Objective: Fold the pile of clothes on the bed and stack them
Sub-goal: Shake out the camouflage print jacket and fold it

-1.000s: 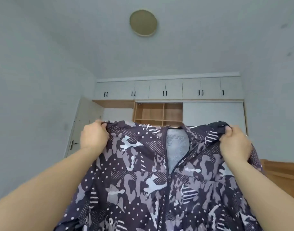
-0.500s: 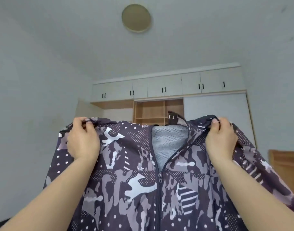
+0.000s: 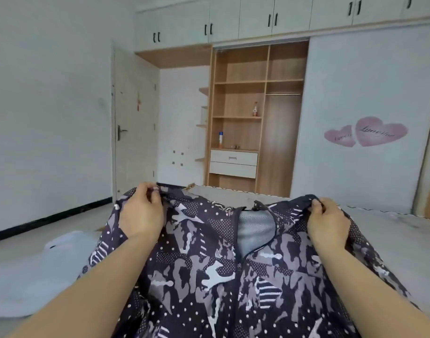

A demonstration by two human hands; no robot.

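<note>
The jacket (image 3: 223, 272) with camouflage print is now lower than a moment ago, spread over the bed (image 3: 392, 240) with its zipper side up and the grey mesh lining showing at the collar. The left hand (image 3: 142, 215) pinches the left shoulder seam, the right hand (image 3: 327, 223) pinches the right one. The view has dropped from the ceiling to the open wardrobe (image 3: 255, 113) behind.

Camouflage jacket (image 3: 209, 276) between gripping hands (image 3: 142, 213)
</note>
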